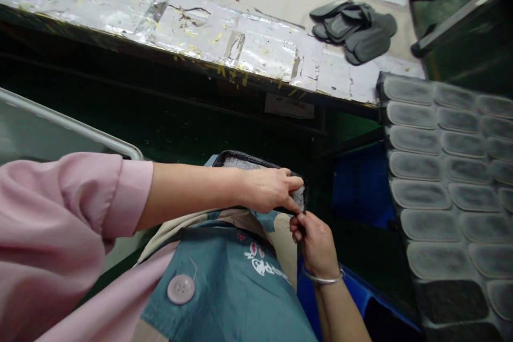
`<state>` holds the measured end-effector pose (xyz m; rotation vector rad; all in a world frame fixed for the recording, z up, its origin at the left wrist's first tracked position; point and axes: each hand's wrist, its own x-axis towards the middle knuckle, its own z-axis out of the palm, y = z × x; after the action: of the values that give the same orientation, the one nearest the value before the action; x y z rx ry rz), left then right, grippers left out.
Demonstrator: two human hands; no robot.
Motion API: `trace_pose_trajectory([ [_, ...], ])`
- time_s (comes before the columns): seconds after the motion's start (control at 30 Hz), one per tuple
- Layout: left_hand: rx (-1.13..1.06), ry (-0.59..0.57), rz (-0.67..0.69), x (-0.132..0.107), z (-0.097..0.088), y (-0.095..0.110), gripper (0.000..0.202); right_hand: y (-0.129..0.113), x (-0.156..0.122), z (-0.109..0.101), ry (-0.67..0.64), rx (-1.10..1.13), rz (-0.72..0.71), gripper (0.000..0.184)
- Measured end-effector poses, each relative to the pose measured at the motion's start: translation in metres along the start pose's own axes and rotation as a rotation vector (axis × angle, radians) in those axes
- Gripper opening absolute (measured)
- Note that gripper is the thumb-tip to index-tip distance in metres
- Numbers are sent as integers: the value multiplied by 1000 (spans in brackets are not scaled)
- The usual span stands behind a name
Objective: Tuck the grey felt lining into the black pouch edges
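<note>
On my lap rests a rounded piece with a black rim and a grey-white inside (236, 162), partly hidden by my left arm. My left hand (269, 189) reaches across it from the left, fingers bent and gripping near its right corner. At that corner my right hand (316, 240), with a silver bangle at the wrist, pinches the black edge between thumb and fingers. The fingertips of both hands almost meet there. Whether something small is held between them cannot be made out.
Ahead runs a worn, tape-covered bench (272, 53) with a pile of dark oval pads (355, 29). On the right stands a dark panel (436, 144) with rows of grey oval shapes. A blue crate (360, 184) sits below, and a pale bin (72, 123) is at left.
</note>
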<state>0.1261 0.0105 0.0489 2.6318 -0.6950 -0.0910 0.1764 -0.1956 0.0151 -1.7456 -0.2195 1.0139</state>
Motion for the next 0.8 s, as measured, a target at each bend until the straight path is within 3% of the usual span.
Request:
trace_pose_trajectory([
  [0.1,58,-4,48,0,2,5,30,-3,0,1,10,-50,4,27],
  [0.4,129,-21,-101,1,9,31,10,-7,-4,1,113,-244,-16,33],
  [0.7,118,29,-130,0,10,33,8,-22,-1,-2,124,-395,-81,34],
  [0.8,57,54,-136,0,10,27,10,-21,-2,-2,61,-336,-63,31],
])
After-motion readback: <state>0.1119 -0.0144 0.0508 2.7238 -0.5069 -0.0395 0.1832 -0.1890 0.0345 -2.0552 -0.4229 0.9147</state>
